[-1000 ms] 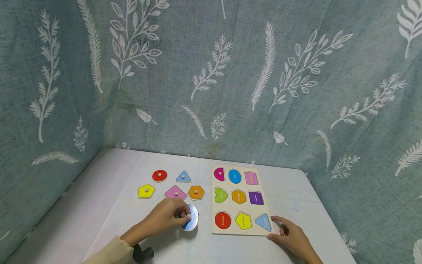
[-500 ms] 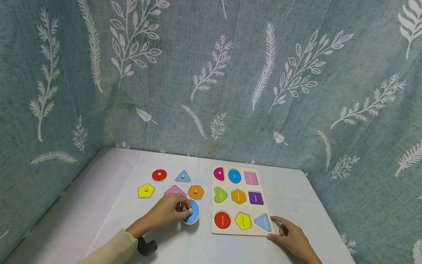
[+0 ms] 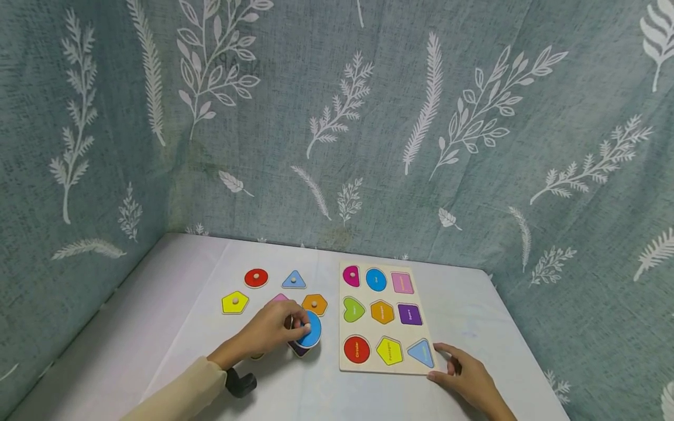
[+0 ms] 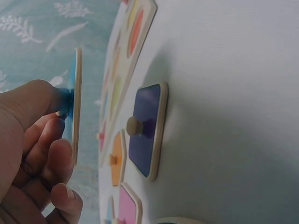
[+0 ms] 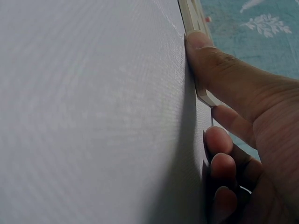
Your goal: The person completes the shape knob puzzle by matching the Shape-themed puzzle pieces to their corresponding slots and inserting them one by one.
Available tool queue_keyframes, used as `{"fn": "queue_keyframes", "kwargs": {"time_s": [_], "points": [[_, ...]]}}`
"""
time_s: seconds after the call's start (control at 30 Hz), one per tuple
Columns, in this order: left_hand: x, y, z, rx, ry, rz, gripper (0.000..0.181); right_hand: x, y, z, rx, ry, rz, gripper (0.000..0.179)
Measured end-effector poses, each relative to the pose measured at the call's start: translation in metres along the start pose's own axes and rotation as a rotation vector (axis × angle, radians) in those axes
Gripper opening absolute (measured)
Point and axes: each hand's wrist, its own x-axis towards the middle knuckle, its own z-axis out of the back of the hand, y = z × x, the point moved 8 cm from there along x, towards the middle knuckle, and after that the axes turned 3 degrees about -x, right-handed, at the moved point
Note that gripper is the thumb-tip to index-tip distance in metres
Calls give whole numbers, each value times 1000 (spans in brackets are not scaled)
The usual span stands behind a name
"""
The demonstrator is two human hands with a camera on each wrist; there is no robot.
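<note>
By its knob, my left hand (image 3: 271,325) pinches a blue oval puzzle piece (image 3: 314,331), raised above the white table. The left wrist view shows this oval piece (image 4: 78,107) edge-on, apart from a purple square piece (image 4: 148,126) lying below. To the right lies a wooden shape puzzle board (image 3: 368,328) with coloured, labelled recesses; a magenta half-circle piece (image 3: 347,276) with a knob sits in its far left corner. My right hand (image 3: 467,377) holds the board's near right corner. In the right wrist view its thumb (image 5: 201,44) lies against the board's edge.
Left of the board lie knobbed pieces: a red circle (image 3: 255,278), light-blue triangle (image 3: 293,279), yellow pentagon (image 3: 234,303), orange hexagon (image 3: 315,304) and a pink piece (image 3: 279,297), partly hidden by my left hand. A patterned curtain (image 3: 337,117) surrounds the table's back and sides.
My left hand has moved slightly away from me and rightward with the blue oval piece, uncovering part of the purple square. The oval's face has turned out of the glare. My right hand stays put.
</note>
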Motion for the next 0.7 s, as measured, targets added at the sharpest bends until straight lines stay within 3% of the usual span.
{"fn": "queue_keyframes", "kwargs": {"time_s": [0.23,0.47,0.7], "points": [[10,-4,1,14,-19,-43,13,2,-1,0,-3,-2,-6,79],[19,-2,-4,46,-21,-11,12,1,0,0,-10,-1,18,78],[29,-3,-11,14,-2,-33,9,0,0,0,-3,-1,18,78]]}}
